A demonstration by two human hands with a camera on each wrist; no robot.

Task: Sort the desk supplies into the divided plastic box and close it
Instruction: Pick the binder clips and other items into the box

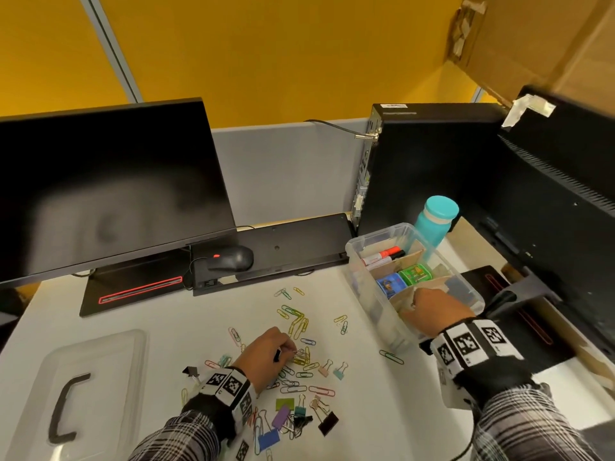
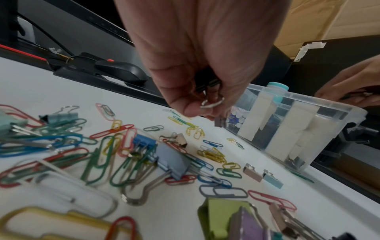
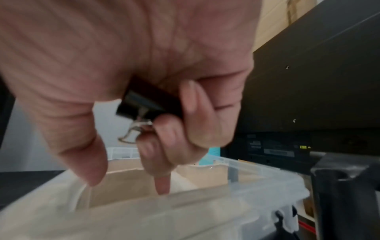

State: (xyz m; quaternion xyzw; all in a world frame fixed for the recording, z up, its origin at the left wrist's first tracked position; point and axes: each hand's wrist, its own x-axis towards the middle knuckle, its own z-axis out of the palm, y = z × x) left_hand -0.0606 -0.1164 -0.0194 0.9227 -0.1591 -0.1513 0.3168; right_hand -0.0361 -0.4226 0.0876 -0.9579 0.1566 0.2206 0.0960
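Desk [image 1: 359, 410] is white, with a dark monitor [image 1: 100, 188] at back left. Clear lid [image 1: 83, 387] with a black handle lies flat at front left, off the divided box [image 1: 362, 284], which sits open at right, cardboard dividers inside. Far compartment holds markers [image 1: 382, 256], middle one tape rolls [image 1: 404, 277]. Teal bottle [image 1: 436, 221] stands just behind the box. Right hand [image 1: 436, 311] hovers over the near compartment, fingers curled round a black binder clip [image 3: 144, 104]. Left hand [image 1: 269, 357] is over the loose pile of paper clips [image 1: 299, 327] at desk centre, pinching another black binder clip [image 2: 207, 84] by thumb and fingers. More coloured binder clips [image 1: 283, 417] lie nearer the person.
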